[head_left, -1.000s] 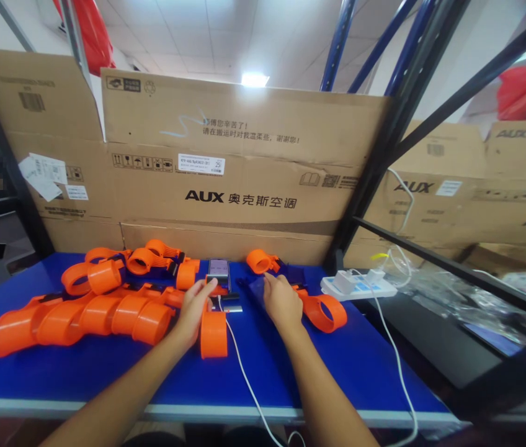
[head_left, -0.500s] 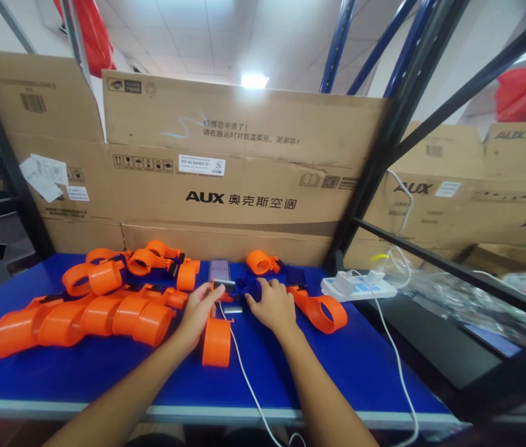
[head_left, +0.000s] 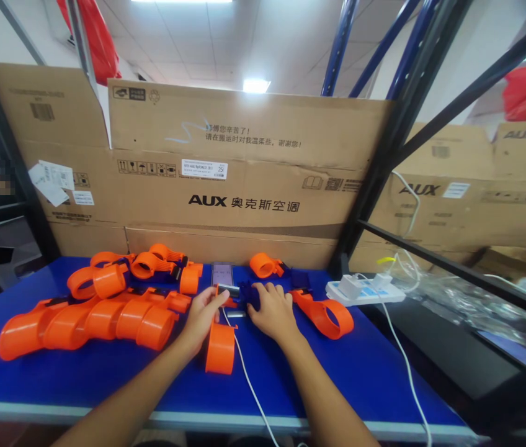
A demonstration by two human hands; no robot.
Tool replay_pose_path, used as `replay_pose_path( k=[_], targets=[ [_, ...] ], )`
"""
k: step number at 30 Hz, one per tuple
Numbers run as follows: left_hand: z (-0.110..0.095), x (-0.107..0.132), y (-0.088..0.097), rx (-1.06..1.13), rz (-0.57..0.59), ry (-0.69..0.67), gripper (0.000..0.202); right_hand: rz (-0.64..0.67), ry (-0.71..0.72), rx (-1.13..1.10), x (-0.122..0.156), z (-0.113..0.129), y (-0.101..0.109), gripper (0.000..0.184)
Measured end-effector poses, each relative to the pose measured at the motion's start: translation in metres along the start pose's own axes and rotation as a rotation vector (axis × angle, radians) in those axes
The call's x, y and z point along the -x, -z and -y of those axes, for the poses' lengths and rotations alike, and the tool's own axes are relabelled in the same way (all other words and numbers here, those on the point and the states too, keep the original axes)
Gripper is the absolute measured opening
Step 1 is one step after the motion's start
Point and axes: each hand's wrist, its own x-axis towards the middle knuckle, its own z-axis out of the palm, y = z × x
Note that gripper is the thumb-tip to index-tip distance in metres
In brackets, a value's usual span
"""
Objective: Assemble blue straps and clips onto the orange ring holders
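My left hand [head_left: 202, 316] is closed around an orange plastic piece with a wide ring [head_left: 220, 352] hanging at its lower end. A small silver-and-black part [head_left: 228, 289] shows at its thumb. My right hand [head_left: 273, 313] curls over a dark blue object [head_left: 247, 294] just to the right; the fingers hide most of it, so its kind cannot be made out. Between the hands, a short silver piece [head_left: 236, 315] lies on the blue tabletop [head_left: 151, 379]. A white cable [head_left: 249, 379] runs from there toward the front edge.
Several orange ring pieces [head_left: 105, 320] lie in a row at left, with more behind. Two others, an orange ring [head_left: 263, 265] and an orange strap-like ring [head_left: 332, 318], lie at right. A phone-like device [head_left: 222, 273], a power strip [head_left: 368, 292] and a cardboard wall [head_left: 244, 239] stand behind.
The whole view has shifted slightly, with things appearing a little lower and to the right. Both hands keep their holds, and the pieces on the table have not visibly moved.
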Motion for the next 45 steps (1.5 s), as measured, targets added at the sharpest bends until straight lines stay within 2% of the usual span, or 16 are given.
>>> replay_pose_path(
  k=[5,11,18,27,35,41,45],
  targets=[
    [0.002,-0.001,0.001,-0.029,0.011,-0.014,0.043,-0.002,-0.022,-0.025,0.001,0.000,0.000,0.044],
    [0.001,0.000,0.001,-0.029,0.015,-0.016,0.043,0.021,-0.050,-0.031,-0.001,-0.001,0.002,0.026],
    [0.002,-0.002,0.001,-0.024,0.000,-0.013,0.043,0.015,-0.067,-0.044,-0.002,0.000,0.001,0.020],
    [0.003,0.000,0.002,-0.060,0.025,-0.007,0.044,0.024,-0.113,-0.121,-0.005,-0.003,0.004,0.025],
    [0.001,0.000,0.001,-0.060,0.036,-0.005,0.045,-0.007,-0.176,-0.061,-0.005,-0.007,0.000,0.026],
    [0.003,0.000,0.002,-0.071,0.048,-0.001,0.043,-0.058,-0.233,-0.057,-0.003,-0.009,-0.004,0.038],
    [0.004,0.000,0.003,-0.083,0.052,-0.007,0.042,-0.042,-0.193,-0.095,-0.004,-0.012,-0.007,0.037]
  ],
)
